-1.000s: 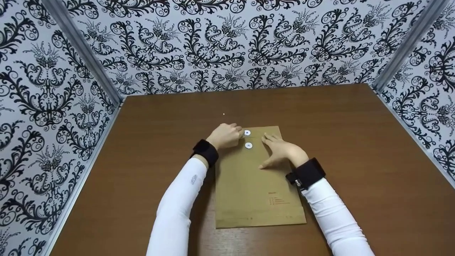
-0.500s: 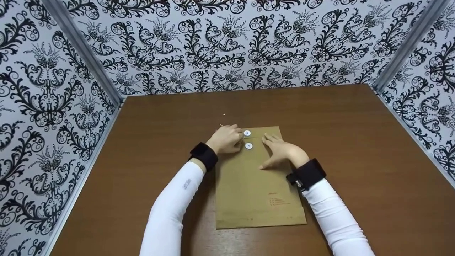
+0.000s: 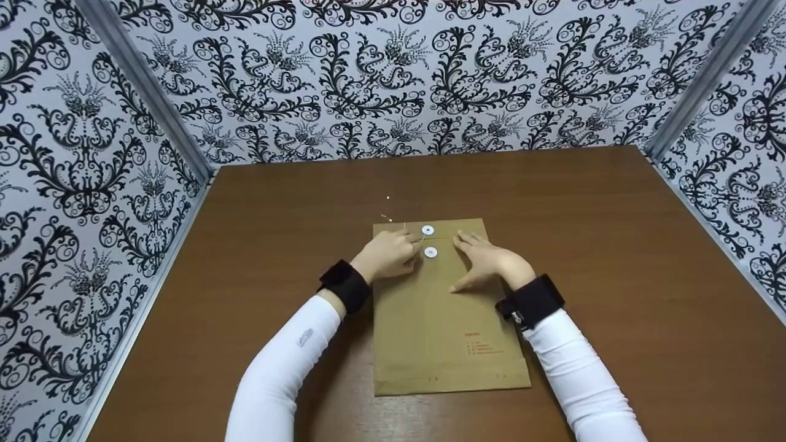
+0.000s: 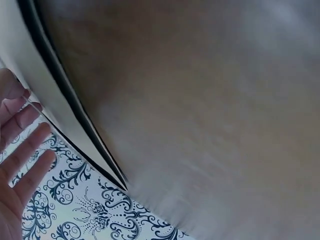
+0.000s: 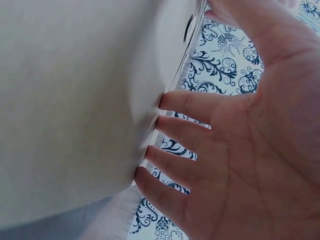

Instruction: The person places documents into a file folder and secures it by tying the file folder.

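Note:
A brown kraft paper document envelope [image 3: 448, 313] lies flat on the table in the head view, with red print near its lower right. Near its top sit two white round button discs, an upper disc [image 3: 428, 229] and a lower disc [image 3: 430, 252]. My left hand [image 3: 390, 255] is just left of the discs and pinches a thin pale string [image 4: 34, 105] between thumb and index finger; its other fingers are spread loosely. With fingers spread and straight, my right hand [image 3: 489, 261] presses its fingertips on the envelope's right side.
The brown wooden table [image 3: 276, 233] extends around the envelope. Patterned black-and-white walls [image 3: 381, 80] enclose it at the back and both sides. A thin pale loose bit [image 3: 386, 217] lies just beyond the envelope's top left edge.
My left hand has moved downward toward me, from beside the upper disc to beside the lower one, uncovering the envelope's top left corner. The right hand has stayed in place.

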Available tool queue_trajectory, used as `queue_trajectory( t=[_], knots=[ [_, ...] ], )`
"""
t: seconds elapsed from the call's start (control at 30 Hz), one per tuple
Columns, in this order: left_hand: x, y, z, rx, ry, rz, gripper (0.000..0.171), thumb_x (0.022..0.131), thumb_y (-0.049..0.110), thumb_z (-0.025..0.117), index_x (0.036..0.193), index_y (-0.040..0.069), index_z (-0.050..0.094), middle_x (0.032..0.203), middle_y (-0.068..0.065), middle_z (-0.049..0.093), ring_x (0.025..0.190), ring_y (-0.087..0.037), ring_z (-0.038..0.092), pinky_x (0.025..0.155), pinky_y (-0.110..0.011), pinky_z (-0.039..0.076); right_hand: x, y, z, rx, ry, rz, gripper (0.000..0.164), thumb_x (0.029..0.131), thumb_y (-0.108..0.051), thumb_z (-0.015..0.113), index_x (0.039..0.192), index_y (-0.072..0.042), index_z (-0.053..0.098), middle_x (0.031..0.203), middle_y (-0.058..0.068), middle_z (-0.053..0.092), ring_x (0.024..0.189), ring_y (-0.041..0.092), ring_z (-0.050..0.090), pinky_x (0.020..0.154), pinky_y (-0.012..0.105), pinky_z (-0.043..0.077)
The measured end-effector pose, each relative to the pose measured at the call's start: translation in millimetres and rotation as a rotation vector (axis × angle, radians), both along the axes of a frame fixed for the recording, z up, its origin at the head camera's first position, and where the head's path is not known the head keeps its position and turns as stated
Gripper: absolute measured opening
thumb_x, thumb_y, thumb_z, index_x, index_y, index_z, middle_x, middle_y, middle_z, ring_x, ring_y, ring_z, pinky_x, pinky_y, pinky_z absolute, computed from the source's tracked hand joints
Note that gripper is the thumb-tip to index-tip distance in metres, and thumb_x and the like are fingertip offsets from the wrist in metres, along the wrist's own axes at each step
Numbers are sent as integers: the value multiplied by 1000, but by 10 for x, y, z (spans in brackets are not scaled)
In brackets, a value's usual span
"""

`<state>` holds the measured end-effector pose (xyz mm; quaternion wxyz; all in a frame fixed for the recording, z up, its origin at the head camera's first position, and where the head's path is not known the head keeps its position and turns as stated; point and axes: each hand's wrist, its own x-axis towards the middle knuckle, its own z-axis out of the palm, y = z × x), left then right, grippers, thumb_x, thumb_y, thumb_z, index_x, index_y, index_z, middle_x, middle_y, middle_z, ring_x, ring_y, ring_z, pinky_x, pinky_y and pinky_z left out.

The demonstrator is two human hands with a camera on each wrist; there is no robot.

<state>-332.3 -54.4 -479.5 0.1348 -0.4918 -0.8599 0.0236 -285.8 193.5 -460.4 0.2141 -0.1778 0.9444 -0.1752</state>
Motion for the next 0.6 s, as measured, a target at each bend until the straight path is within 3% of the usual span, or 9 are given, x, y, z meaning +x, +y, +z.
queue_trajectory(
  t=[0.4,0.6],
  knots=[
    [47,-9,-9,24,-132,37,17,91,27,73,92,11,66,97,-4,71,95,-28,69,75,-42,60,2,0,10,-14,9,24,112,83,-44,82,160,7,19,171,29,8,158,50,8,128,61,17],
    [65,28,14,31,-126,26,16,94,23,72,91,9,66,89,-5,70,85,-25,69,71,-41,58,-13,6,0,-11,-14,25,112,84,-46,81,161,5,17,172,26,6,159,49,5,129,61,16]
  ],
)
